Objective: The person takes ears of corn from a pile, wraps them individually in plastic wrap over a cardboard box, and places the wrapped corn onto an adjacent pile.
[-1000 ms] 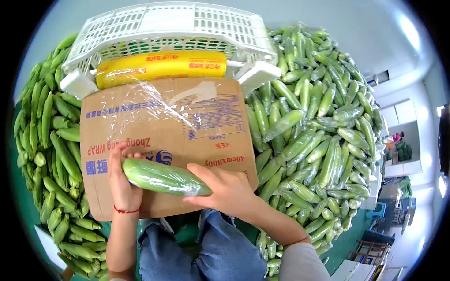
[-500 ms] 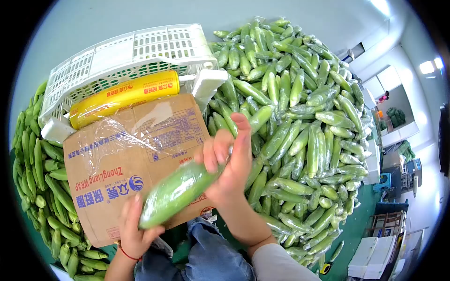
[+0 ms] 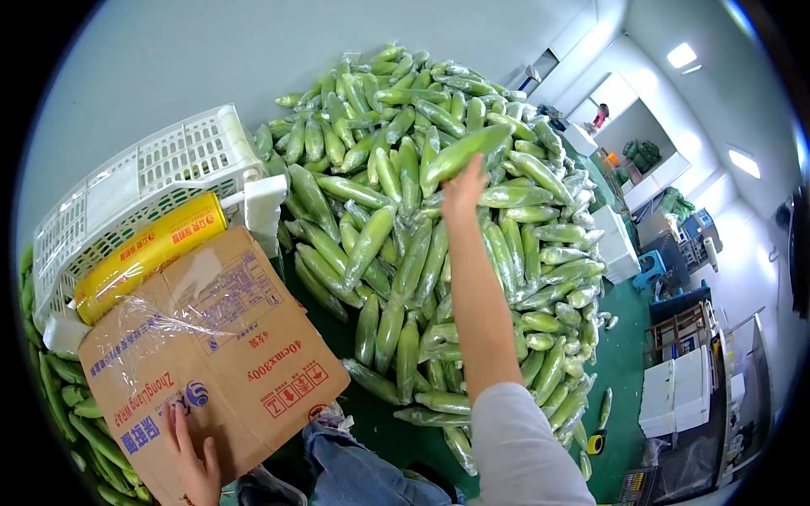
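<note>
The right arm is extended; the right hand [image 3: 466, 190] holds an ear [image 3: 467, 154] over the pile [image 3: 409, 261] of film-wrapped ears. The left hand [image 3: 197, 468] is positioned over the carton [image 3: 232, 325], fingers spread. From here I see a yellow roll [image 3: 152, 255] located between the carton and the white crate [image 3: 143, 164]. Unwrapped ears [image 3: 72, 396] lie along the carton's left side.

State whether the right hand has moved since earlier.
Yes: the right hand went from over the brown cardboard box rightward, over the green plastic-wrapped corn.
</note>
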Demonstrator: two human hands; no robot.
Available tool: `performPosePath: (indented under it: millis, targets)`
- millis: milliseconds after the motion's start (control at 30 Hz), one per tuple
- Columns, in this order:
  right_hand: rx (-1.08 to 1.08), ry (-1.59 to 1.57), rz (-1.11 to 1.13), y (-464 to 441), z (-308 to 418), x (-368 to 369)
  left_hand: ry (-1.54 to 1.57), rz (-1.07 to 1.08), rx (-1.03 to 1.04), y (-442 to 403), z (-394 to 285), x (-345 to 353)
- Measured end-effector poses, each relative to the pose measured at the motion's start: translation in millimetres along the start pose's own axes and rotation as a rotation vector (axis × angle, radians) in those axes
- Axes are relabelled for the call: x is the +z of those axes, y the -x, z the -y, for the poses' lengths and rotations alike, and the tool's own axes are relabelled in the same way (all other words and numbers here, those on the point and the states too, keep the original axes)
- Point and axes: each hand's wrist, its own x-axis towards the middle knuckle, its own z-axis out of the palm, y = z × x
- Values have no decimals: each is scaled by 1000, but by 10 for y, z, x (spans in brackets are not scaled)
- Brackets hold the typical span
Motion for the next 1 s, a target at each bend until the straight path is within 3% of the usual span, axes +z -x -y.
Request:
performPosePath:
  millis: [33,67,100,200,267,300,333,367,400,433,533,633,667,733,767,800,867,900,933,1000]
  targets:
    - [-2,112,-223,-290,-101,-47,-60,-54,0,117,164,71]
    - [-103,124,-115,-426,-350,-114,-119,-108,-9,187,264,108]
    - [-116,334,153,184,-184,-50,-238,-117,1,200,299,51]
    - [-142,486,1004,1886,-718,-183,-310,-168,-108,125,414,-12]
    - [-677,756,1469,2816,-537,-196,-151,-46,-255,-37,569,-174]
    - [-759,866,1559,2973,-707,-215,-116,-135,-316,-126,632,-154]
    - [-866,971,1630,3106,-866,-193,-188,-205,-166,-207,878,-132]
    - [-711,1039,1518,3182,-961,-81,-225,-223,-177,-375,953,-154]
    - [-730,929,1422,3159,-1038,77,-138,-217,-198,-511,1089,-145]
    - [-639,814,1407,3139,-1011,266,-260,-222,-121,-642,1160,-164]
    - [-736,787,1404,3114,-1215,490,-340,-378,167,-961,1478,-146]
    - [-52,530,1269,2935,-1431,373,-35,-253,-63,-968,1508,-192]
    - [8,587,1231,2913,-1195,291,54,-342,-80,-919,1435,-266]
    - [-49,588,1257,2763,-960,-25,217,-510,-122,-587,1163,-547]
    - [26,716,1309,2712,-801,-194,167,-468,-55,-354,1153,-627]
    - [-108,734,1377,2729,-662,-326,-74,-486,184,-180,1154,-673]
    - [-88,901,1423,2857,-342,-516,-184,-311,178,368,1045,-681]
    - [67,897,1462,2875,-258,-619,-9,-336,284,580,1047,-660]
    - [225,900,1493,2855,-256,-751,271,-282,184,831,990,-590]
    - [268,924,1567,2871,-387,-959,67,-188,154,1201,875,-410]
